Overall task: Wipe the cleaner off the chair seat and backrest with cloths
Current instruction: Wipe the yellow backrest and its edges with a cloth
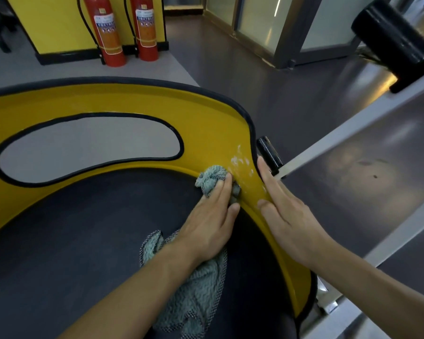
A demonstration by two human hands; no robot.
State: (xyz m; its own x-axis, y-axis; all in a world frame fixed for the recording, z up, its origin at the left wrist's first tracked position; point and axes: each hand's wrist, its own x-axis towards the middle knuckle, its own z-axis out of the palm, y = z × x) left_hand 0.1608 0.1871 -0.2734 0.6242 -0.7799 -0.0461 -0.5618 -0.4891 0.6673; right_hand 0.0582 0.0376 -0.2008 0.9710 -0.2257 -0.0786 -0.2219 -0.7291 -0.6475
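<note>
A yellow chair backrest [132, 104] with black edging and an oval cut-out curves around a dark seat [71, 241]. White cleaner foam [239, 161] is smeared on the backrest's right inner side. My left hand [211, 216] presses a grey-green cloth [209, 179] against the seam between seat and backrest, just below the foam. The cloth's loose end [196, 297] trails under my forearm onto the seat. My right hand [287, 209] lies flat with straight fingers on the backrest's right rim.
Two red fire extinguishers [108, 33] stand by a yellow panel at the back left. A black handle [268, 152] and grey metal frame bars [353, 126] run along the chair's right side. Grey floor lies beyond.
</note>
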